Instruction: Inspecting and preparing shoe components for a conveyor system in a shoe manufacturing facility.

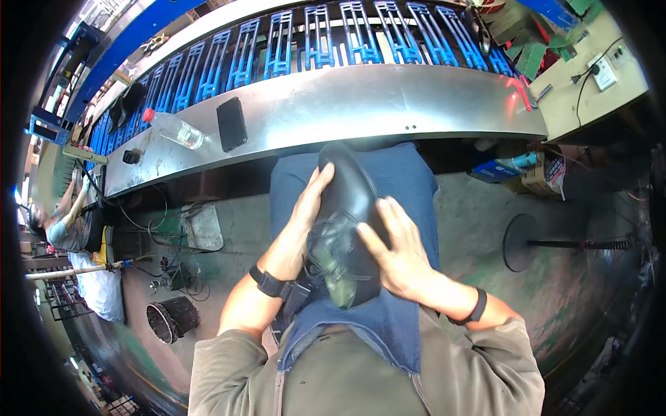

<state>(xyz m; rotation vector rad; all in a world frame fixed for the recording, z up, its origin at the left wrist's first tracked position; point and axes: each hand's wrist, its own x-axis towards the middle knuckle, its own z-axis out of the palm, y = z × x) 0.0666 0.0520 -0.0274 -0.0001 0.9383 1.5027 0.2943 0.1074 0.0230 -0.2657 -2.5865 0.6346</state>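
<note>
A black leather lace-up shoe (349, 186) lies over my lap with its toe pointing away from me. My left hand (310, 206) is closed along its left side, fingers and thumb against the upper. On the opposite side, my right hand (404, 255) grips the shoe's edge, its thumb over the upper near the laces. The laces are smeared by motion. A green form, seemingly a shoe last (339, 283), shows in the shoe's opening. Beneath it is my blue apron (409, 170).
Ahead runs a metal ledge (312, 102) with a phone (232, 123) and a plastic bottle (179, 130). Beyond it is a conveyor of blue racks (319, 38). A black bucket (173, 319) and a round-based stand (520, 243) are on the floor. Another person (69, 232) sits far left.
</note>
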